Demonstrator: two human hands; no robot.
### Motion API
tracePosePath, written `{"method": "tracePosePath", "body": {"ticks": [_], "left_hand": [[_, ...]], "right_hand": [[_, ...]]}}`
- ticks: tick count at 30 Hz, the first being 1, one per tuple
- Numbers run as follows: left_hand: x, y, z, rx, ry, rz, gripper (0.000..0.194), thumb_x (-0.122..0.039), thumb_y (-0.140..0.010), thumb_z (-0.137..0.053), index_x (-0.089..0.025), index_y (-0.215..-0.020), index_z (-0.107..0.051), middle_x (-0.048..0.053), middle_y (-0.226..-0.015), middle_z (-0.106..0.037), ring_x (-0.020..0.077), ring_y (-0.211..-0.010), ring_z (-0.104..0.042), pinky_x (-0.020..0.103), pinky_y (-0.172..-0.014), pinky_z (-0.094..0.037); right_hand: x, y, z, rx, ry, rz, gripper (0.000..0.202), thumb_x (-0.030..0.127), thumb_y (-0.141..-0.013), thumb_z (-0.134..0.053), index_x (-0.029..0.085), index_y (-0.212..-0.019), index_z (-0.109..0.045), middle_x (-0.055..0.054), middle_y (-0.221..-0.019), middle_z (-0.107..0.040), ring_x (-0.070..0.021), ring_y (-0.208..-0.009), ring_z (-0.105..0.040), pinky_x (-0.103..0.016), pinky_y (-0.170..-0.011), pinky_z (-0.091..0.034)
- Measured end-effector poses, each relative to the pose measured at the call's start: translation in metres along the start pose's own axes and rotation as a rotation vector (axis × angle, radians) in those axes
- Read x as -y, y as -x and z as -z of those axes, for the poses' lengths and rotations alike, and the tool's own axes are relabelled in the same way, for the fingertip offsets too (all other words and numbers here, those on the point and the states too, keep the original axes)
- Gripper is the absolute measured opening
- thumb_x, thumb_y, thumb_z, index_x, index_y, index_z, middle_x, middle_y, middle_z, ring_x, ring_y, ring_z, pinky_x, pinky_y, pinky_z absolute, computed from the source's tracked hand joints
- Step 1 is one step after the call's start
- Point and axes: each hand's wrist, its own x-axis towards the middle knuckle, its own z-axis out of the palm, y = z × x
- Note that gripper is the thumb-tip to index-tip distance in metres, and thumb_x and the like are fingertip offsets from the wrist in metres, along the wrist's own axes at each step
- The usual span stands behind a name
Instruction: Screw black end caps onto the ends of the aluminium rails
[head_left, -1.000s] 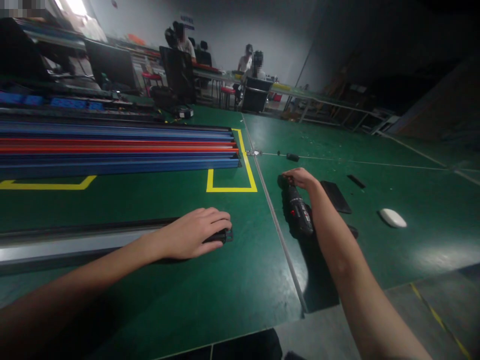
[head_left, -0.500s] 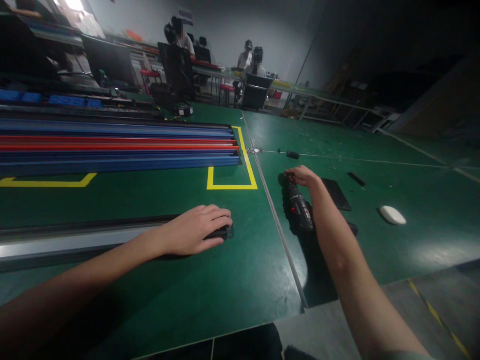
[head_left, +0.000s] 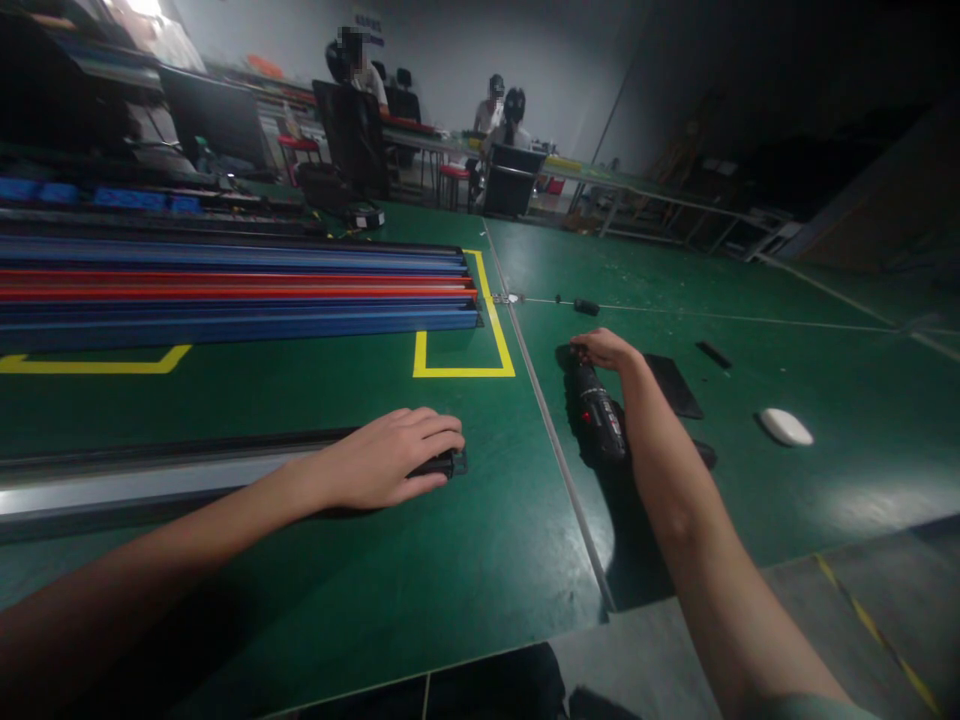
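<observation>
My left hand (head_left: pixel 397 455) is wrapped over the right end of a long metal profile (head_left: pixel 187 480) with black edges, lying on the green table (head_left: pixel 480 560). A small black end piece (head_left: pixel 459 462) sticks out past my fingers. To the right, a black power drill (head_left: pixel 600 420) lies on its side. At its front tip my right hand (head_left: pixel 602 349) has its fingers pinched together; what is between them, if anything, is too small to make out. My right forearm hides part of the drill's handle.
Blue and red profiles (head_left: pixel 240 290) lie at the back left beside yellow tape (head_left: pixel 465 373). On the right are a dark flat plate (head_left: pixel 673 385), a black strip (head_left: pixel 713 354) and a white oval object (head_left: pixel 785 427). Several people sit in the background.
</observation>
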Motion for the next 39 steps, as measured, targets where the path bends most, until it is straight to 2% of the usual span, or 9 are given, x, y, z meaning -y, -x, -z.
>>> {"method": "tracePosePath", "body": {"ticks": [5, 11, 19, 23, 26, 30, 33, 36, 39], "left_hand": [[-0.001, 0.000, 0.001, -0.006, 0.012, 0.000, 0.036, -0.041, -0.102, -0.057, -0.024, -0.134, -0.059, 0.009, -0.144, -0.060, 0.0284, -0.128, -0.057, 0.046, -0.106, -0.049], [0.000, -0.001, 0.001, -0.013, 0.020, -0.006, 0.036, -0.042, -0.102, -0.057, -0.023, -0.133, -0.059, 0.010, -0.143, -0.060, 0.0287, -0.127, -0.058, 0.047, -0.106, -0.048], [0.001, -0.001, 0.001, -0.016, 0.010, -0.020, 0.036, -0.042, -0.103, -0.055, -0.023, -0.134, -0.059, 0.011, -0.142, -0.060, 0.0284, -0.125, -0.059, 0.046, -0.105, -0.048], [0.001, -0.002, 0.002, -0.012, 0.010, -0.016, 0.037, -0.043, -0.102, -0.055, -0.022, -0.133, -0.059, 0.012, -0.142, -0.060, 0.0285, -0.126, -0.059, 0.046, -0.105, -0.048], [0.001, -0.002, 0.004, 0.000, 0.002, -0.016, 0.036, -0.042, -0.103, -0.055, -0.022, -0.132, -0.059, 0.012, -0.142, -0.060, 0.0288, -0.126, -0.059, 0.047, -0.106, -0.048], [0.000, -0.002, 0.004, 0.009, 0.005, -0.016, 0.037, -0.043, -0.103, -0.053, -0.020, -0.132, -0.059, 0.013, -0.142, -0.060, 0.0297, -0.127, -0.058, 0.049, -0.106, -0.048], [0.001, -0.002, 0.003, -0.010, 0.018, -0.025, 0.036, -0.043, -0.103, -0.054, -0.021, -0.131, -0.060, 0.012, -0.141, -0.061, 0.0289, -0.126, -0.059, 0.047, -0.106, -0.048], [0.002, -0.002, 0.001, -0.040, 0.030, -0.025, 0.036, -0.043, -0.102, -0.056, -0.023, -0.131, -0.061, 0.011, -0.141, -0.062, 0.0281, -0.126, -0.060, 0.045, -0.106, -0.048], [0.004, -0.001, -0.002, -0.062, 0.040, -0.030, 0.035, -0.043, -0.101, -0.058, -0.024, -0.130, -0.062, 0.009, -0.140, -0.063, 0.0276, -0.125, -0.061, 0.044, -0.105, -0.048]], "right_hand": [[-0.003, -0.008, 0.003, 0.041, 0.100, -0.057, 0.027, 0.036, -0.103, -0.067, 0.012, -0.114, -0.069, -0.006, -0.104, -0.073, -0.0154, -0.083, -0.070, -0.033, -0.076, -0.061], [-0.003, -0.012, 0.003, 0.085, 0.171, -0.059, 0.037, 0.037, -0.101, -0.068, 0.014, -0.129, -0.065, -0.011, -0.127, -0.068, -0.0234, -0.105, -0.069, -0.042, -0.089, -0.061], [-0.004, -0.009, 0.001, 0.075, 0.235, -0.088, 0.036, 0.037, -0.101, -0.068, 0.015, -0.129, -0.065, -0.010, -0.126, -0.068, -0.0228, -0.104, -0.070, -0.041, -0.088, -0.061], [-0.006, -0.009, 0.000, 0.039, 0.260, -0.106, 0.031, 0.038, -0.103, -0.066, 0.015, -0.123, -0.067, -0.007, -0.114, -0.071, -0.0180, -0.092, -0.071, -0.036, -0.080, -0.062], [-0.009, -0.005, 0.012, -0.014, 0.299, -0.100, 0.032, 0.036, -0.107, -0.056, 0.007, -0.103, -0.070, -0.009, -0.090, -0.073, -0.0164, -0.075, -0.069, -0.032, -0.072, -0.059], [-0.020, 0.030, 0.044, -0.084, 0.380, -0.022, 0.032, 0.033, -0.104, -0.056, 0.006, -0.102, -0.073, -0.016, -0.092, -0.075, -0.0227, -0.084, -0.070, -0.036, -0.084, -0.056], [-0.039, 0.080, 0.066, 0.030, 0.459, 0.116, 0.028, 0.025, -0.096, -0.059, 0.012, -0.116, -0.074, -0.014, -0.113, -0.076, -0.0260, -0.102, -0.070, -0.036, -0.094, -0.054], [-0.065, 0.129, 0.081, 0.262, 0.581, 0.203, 0.053, 0.008, -0.078, -0.055, 0.017, -0.128, -0.070, -0.012, -0.120, -0.074, -0.0265, -0.108, -0.070, -0.038, -0.097, -0.055], [-0.087, 0.157, 0.087, 0.270, 0.685, 0.348, 0.077, 0.008, -0.069, -0.056, 0.020, -0.145, -0.059, -0.014, -0.136, -0.066, -0.0310, -0.126, -0.062, -0.045, -0.106, -0.051]]}}
